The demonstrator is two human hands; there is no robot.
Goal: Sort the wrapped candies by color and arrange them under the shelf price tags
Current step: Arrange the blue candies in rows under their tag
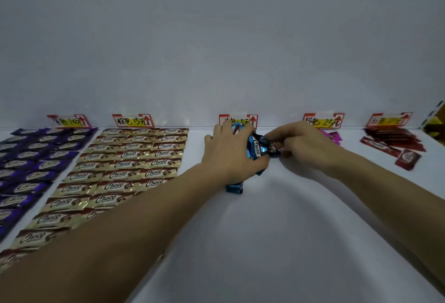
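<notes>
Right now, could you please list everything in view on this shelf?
Purple foil-wrapped candies: many, purple, rows at far left.
Gold-and-brown Choco wrapped candies: many, gold, three columns under the second tag.
Blue foil-wrapped candies: a handful, blue, held in both hands under the middle tag; another beneath the left wrist.
Pink wrapped candies: a few, magenta, behind the right hand.
Red wrapped candies: several, dark red, loose under the fifth tag.
Red-framed paper price tags: five, red and white, along the back wall.
Yellow box: one, yellow, far right edge.
White shelf surface: one, white, beneath everything.
Left hand: one, grips the blue bundle.
Right hand: one, pinches a blue candy.
</notes>
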